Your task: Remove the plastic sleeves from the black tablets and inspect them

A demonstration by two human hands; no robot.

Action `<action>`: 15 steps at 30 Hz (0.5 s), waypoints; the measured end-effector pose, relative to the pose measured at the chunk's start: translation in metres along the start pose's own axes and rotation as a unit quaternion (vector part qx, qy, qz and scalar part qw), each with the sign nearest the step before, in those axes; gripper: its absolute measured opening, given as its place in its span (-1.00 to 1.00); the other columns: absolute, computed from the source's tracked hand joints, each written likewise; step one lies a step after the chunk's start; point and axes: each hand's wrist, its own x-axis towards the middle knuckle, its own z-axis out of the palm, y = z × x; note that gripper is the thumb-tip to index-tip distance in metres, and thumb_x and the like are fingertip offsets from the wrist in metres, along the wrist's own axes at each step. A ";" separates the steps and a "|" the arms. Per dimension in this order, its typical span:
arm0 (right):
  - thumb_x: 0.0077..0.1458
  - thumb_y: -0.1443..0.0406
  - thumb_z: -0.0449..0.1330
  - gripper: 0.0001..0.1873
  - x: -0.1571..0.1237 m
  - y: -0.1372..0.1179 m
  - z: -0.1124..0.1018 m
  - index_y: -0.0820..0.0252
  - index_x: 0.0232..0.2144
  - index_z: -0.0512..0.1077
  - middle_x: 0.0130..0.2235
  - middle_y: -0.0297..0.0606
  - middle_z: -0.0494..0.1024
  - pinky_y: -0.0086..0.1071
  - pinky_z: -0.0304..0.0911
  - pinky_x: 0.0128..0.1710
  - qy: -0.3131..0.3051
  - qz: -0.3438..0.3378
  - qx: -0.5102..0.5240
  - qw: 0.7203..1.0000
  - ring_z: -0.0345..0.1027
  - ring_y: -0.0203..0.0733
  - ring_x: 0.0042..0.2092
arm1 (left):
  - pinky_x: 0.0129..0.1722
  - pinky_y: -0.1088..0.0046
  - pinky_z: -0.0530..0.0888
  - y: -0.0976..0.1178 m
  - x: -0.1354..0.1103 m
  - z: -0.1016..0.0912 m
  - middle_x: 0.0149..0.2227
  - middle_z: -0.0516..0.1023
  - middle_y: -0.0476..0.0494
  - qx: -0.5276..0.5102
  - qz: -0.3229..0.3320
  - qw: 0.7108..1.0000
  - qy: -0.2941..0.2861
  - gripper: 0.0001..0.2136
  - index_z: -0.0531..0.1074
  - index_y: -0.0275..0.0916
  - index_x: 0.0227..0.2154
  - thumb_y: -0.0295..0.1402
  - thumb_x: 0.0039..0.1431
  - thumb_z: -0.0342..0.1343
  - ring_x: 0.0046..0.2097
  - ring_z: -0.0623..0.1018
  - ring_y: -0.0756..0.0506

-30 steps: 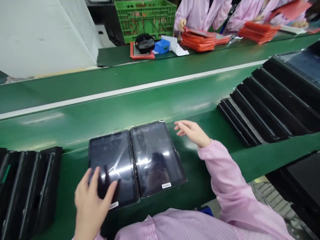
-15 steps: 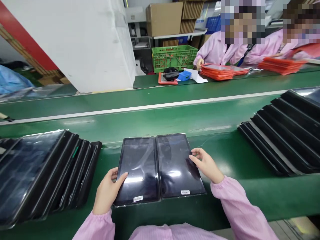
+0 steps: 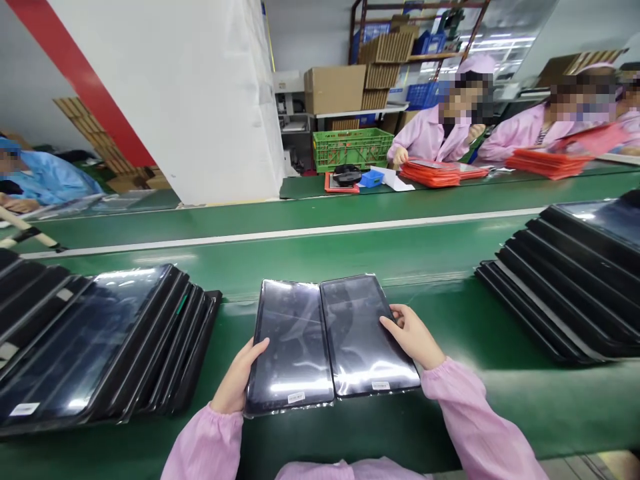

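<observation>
Two dark, glossy tablets sit side by side in front of me, their long edges meeting. Each has clear film over the screen and a small white label near its lower edge. My left hand [image 3: 241, 375] grips the outer edge of the left tablet [image 3: 291, 340], thumb on the screen and fingers hidden beneath. On the other side, my right hand [image 3: 411, 335] pinches the outer edge of the right tablet [image 3: 364, 333], thumb on top. Both tablets look slightly tilted; whether they touch the bench underneath is hard to tell.
Overlapping dark tablets lie in a left stack [image 3: 125, 333] and a right stack [image 3: 575, 273] on the green bench [image 3: 450, 413]. Beyond the white strip are red-orange sleeves [image 3: 431, 175], a blue tray [image 3: 371, 179] and a green crate [image 3: 350, 148]. Several people sit across the bench.
The camera view has tilted up and shifted, showing more of the background. Both hands still hold the same tablets; the left tablet's outer edge appears a little more raised.
</observation>
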 end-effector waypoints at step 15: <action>-0.09 0.01 0.37 -0.32 -0.013 -0.048 -0.026 0.14 0.04 0.32 -0.34 -0.17 0.67 -0.12 0.50 -0.30 -0.149 0.082 0.231 0.958 0.59 0.06 -0.33 | -0.04 0.26 0.61 -0.002 0.003 -0.004 -0.12 0.66 -0.33 -0.124 -0.111 0.986 -0.030 -0.69 0.50 -0.39 0.02 -0.34 0.28 0.13 -0.08 0.67 -0.26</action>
